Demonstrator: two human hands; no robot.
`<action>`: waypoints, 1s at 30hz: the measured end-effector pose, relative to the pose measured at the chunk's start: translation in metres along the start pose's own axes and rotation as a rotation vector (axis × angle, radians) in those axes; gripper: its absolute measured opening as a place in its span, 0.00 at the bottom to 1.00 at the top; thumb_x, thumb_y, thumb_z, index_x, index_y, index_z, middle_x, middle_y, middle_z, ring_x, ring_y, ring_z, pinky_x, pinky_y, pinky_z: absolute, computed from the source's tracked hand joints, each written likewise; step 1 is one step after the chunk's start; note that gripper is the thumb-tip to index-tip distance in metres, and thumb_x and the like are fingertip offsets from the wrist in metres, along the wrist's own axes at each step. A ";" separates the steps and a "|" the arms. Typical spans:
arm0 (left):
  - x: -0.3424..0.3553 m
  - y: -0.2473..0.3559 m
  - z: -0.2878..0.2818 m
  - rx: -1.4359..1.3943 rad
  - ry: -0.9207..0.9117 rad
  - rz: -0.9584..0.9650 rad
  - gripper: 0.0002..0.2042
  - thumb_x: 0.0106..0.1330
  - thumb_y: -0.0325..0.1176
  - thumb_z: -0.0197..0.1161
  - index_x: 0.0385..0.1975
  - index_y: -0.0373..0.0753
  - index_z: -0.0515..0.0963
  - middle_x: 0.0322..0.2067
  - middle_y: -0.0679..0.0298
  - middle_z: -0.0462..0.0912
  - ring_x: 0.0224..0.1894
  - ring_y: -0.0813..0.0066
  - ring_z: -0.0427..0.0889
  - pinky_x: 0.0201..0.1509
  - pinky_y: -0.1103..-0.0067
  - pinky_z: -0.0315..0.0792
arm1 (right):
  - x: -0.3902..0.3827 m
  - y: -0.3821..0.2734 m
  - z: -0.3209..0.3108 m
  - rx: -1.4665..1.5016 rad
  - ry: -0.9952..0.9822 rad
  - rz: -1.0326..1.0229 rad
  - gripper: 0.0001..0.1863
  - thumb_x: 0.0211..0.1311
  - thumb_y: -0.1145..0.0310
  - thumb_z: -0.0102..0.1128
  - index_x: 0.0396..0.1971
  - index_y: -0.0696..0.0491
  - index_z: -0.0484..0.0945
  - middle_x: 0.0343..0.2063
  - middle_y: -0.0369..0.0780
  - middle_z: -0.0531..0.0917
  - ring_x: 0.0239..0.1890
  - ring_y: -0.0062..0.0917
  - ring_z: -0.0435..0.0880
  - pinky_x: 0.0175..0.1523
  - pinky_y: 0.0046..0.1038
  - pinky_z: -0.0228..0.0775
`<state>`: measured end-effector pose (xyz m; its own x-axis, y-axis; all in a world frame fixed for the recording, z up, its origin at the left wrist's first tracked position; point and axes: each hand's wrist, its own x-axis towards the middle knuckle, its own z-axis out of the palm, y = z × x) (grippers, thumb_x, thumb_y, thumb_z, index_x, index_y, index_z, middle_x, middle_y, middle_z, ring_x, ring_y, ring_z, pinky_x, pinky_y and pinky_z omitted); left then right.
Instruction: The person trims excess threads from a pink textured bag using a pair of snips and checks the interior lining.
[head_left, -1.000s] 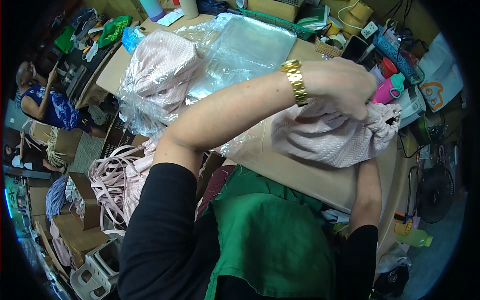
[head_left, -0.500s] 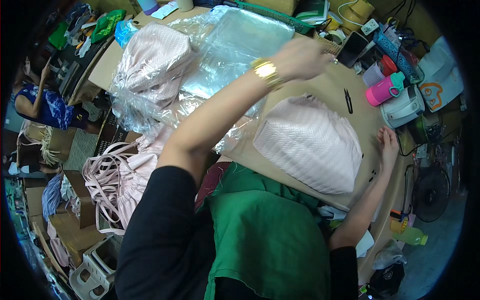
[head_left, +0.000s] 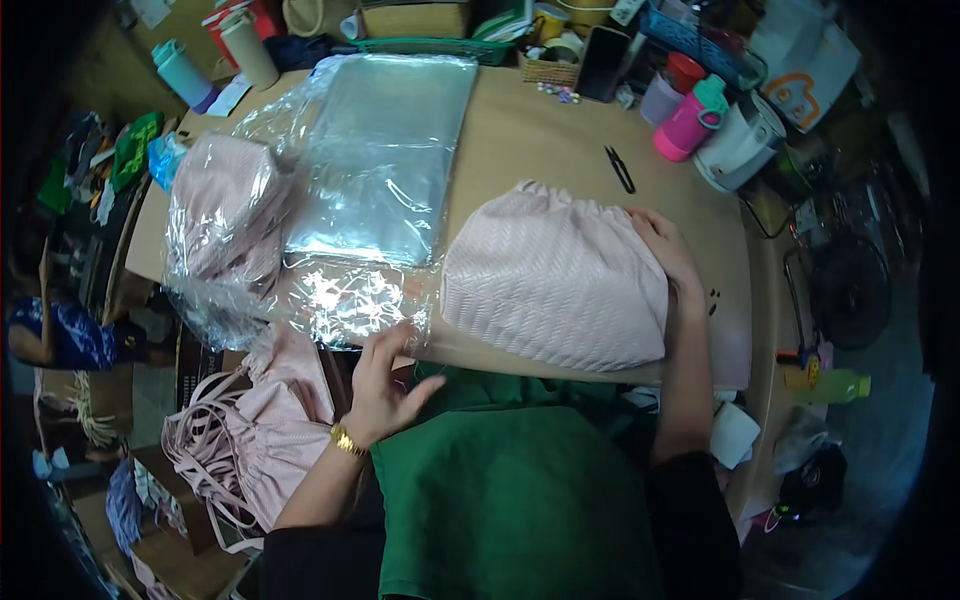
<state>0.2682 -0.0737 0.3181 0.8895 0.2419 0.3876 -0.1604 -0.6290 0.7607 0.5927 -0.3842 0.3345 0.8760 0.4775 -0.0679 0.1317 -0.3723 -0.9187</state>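
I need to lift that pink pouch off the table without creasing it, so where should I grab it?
Probably take the pink pouch by its gathered top edge, the far side from you. The right hand already rests at that corner. The cloth bunches there, while the body lies flat.

Her left hand (head_left: 385, 375) hangs low near her body, fingers spread and slightly curled, palm down (a gold band at the wrist). The right hand (head_left: 665, 250) reaches forward, arm extended, fingers laid flat.

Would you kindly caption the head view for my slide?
Right hand rests on a pink bag; left hand touches clear plastic wrap.
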 end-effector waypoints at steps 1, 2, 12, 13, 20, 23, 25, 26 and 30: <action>0.029 0.009 0.007 0.030 0.053 0.106 0.37 0.47 0.37 0.79 0.57 0.32 0.68 0.52 0.48 0.76 0.53 0.50 0.76 0.53 0.70 0.74 | 0.005 -0.001 0.002 0.039 -0.010 -0.012 0.22 0.70 0.59 0.54 0.53 0.61 0.76 0.43 0.40 0.82 0.46 0.20 0.78 0.53 0.20 0.68; 0.054 0.021 0.022 -0.164 0.134 0.080 0.33 0.49 0.36 0.77 0.55 0.33 0.72 0.52 0.50 0.77 0.57 0.52 0.74 0.57 0.69 0.72 | 0.012 0.005 0.004 0.084 -0.023 0.007 0.21 0.69 0.58 0.55 0.49 0.61 0.78 0.42 0.39 0.82 0.44 0.19 0.78 0.51 0.21 0.69; 0.074 -0.004 0.038 -0.158 0.048 0.179 0.06 0.54 0.20 0.67 0.31 0.36 0.79 0.32 0.60 0.84 0.44 0.63 0.84 0.67 0.57 0.61 | 0.042 0.033 0.026 -0.499 0.259 -0.174 0.17 0.60 0.59 0.61 0.30 0.61 0.80 0.33 0.51 0.81 0.39 0.44 0.80 0.45 0.38 0.70; 0.071 -0.007 0.042 -0.161 0.031 0.186 0.06 0.54 0.20 0.67 0.31 0.36 0.79 0.32 0.60 0.84 0.44 0.63 0.84 0.67 0.57 0.61 | 0.043 0.035 0.030 -0.493 0.272 -0.161 0.17 0.60 0.59 0.61 0.30 0.61 0.80 0.33 0.51 0.81 0.39 0.44 0.80 0.45 0.38 0.70; 0.063 -0.007 0.047 -0.287 0.158 0.233 0.04 0.62 0.25 0.62 0.32 0.34 0.75 0.34 0.55 0.81 0.44 0.61 0.81 0.67 0.56 0.60 | 0.089 0.073 0.018 -0.330 0.636 -0.222 0.12 0.62 0.66 0.58 0.39 0.60 0.81 0.35 0.45 0.82 0.38 0.34 0.80 0.45 0.32 0.71; 0.073 -0.011 0.068 -0.409 0.248 0.175 0.04 0.64 0.26 0.61 0.31 0.34 0.72 0.34 0.56 0.78 0.43 0.64 0.79 0.67 0.56 0.60 | 0.118 0.062 0.017 -0.256 0.360 -0.334 0.17 0.67 0.64 0.55 0.49 0.58 0.79 0.40 0.42 0.84 0.43 0.26 0.81 0.48 0.27 0.72; 0.083 -0.003 0.079 -0.453 0.280 0.140 0.05 0.66 0.26 0.59 0.31 0.35 0.70 0.34 0.58 0.75 0.42 0.67 0.77 0.67 0.57 0.61 | 0.121 0.026 0.007 0.129 0.042 0.014 0.17 0.70 0.61 0.54 0.49 0.58 0.79 0.39 0.38 0.84 0.44 0.20 0.81 0.48 0.24 0.72; 0.091 0.003 0.084 -0.468 0.363 0.144 0.05 0.67 0.25 0.58 0.32 0.35 0.69 0.35 0.58 0.74 0.42 0.67 0.76 0.67 0.58 0.61 | 0.114 0.013 -0.005 0.136 0.059 0.008 0.17 0.70 0.61 0.54 0.49 0.58 0.79 0.39 0.38 0.84 0.44 0.20 0.81 0.48 0.24 0.72; 0.098 -0.007 0.101 -0.463 0.370 0.191 0.05 0.68 0.26 0.59 0.36 0.35 0.69 0.37 0.58 0.73 0.43 0.68 0.74 0.65 0.63 0.63 | 0.026 -0.004 -0.039 0.472 0.457 -0.278 0.15 0.72 0.62 0.51 0.41 0.59 0.79 0.36 0.36 0.82 0.37 0.17 0.80 0.44 0.20 0.71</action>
<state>0.3997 -0.1201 0.2983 0.6329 0.4489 0.6308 -0.5449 -0.3206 0.7748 0.6334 -0.4015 0.3521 0.9597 0.0845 0.2681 0.2540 0.1486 -0.9557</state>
